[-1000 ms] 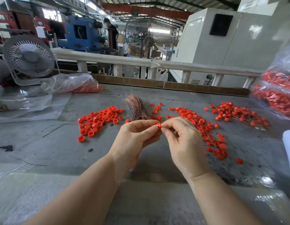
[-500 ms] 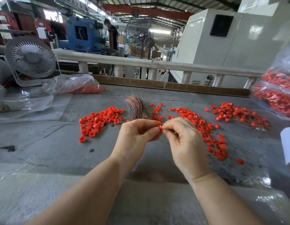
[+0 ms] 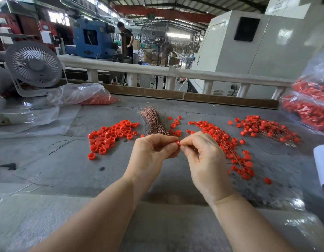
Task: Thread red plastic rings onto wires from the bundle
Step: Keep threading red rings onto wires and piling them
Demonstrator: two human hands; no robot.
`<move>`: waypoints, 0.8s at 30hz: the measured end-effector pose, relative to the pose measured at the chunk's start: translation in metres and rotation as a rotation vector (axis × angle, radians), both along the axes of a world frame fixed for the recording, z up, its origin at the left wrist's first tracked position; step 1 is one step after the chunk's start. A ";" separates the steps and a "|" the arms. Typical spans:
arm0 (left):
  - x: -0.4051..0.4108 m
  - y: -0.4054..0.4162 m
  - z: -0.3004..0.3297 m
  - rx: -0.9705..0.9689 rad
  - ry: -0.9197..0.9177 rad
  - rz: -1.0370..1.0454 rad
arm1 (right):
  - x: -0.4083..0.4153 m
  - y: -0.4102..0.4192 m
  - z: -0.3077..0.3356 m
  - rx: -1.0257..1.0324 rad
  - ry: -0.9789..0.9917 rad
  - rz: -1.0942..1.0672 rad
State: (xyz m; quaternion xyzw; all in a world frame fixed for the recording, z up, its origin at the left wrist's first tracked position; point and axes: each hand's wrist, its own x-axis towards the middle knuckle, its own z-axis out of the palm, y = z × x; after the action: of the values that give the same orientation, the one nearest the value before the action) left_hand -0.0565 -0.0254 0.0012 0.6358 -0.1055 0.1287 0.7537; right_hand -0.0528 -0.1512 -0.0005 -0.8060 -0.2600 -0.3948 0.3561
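A small red plastic ring (image 3: pixel 177 143) is pinched between the fingertips of my left hand (image 3: pixel 152 155) and my right hand (image 3: pixel 204 157), held above the grey table (image 3: pixel 66 166). A thin dark wire (image 3: pixel 182 158) hangs below the fingers. The copper wire bundle (image 3: pixel 154 120) lies just behind my hands. A heap of loose red rings (image 3: pixel 110 137) sits to the left. Rings threaded on wires (image 3: pixel 228 142) lie to the right, with another such pile (image 3: pixel 266 128) further right.
A white desk fan (image 3: pixel 34 66) and a clear bag with red rings (image 3: pixel 84 95) stand at the back left. A full bag of red parts (image 3: pixel 310 106) sits at the right edge. Stray dark wires (image 3: pixel 66 140) lie left. A railing (image 3: pixel 157 70) borders the back.
Both hands stay together on the ring with only slight finger shifts. The camera view has drifted a little.
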 end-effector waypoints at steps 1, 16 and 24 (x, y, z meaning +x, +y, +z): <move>0.000 0.000 0.000 -0.006 0.002 -0.001 | 0.000 0.000 0.000 0.022 0.016 0.009; 0.002 0.001 0.000 -0.140 0.084 -0.102 | 0.001 0.000 0.000 0.150 0.111 0.016; 0.003 0.002 0.001 -0.197 0.161 -0.130 | 0.000 -0.001 0.000 0.082 0.081 -0.010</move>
State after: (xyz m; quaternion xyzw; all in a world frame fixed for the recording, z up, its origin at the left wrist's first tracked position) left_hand -0.0537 -0.0234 0.0017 0.5588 -0.0725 0.0381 0.8252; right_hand -0.0529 -0.1523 -0.0002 -0.8072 -0.2250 -0.3740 0.3973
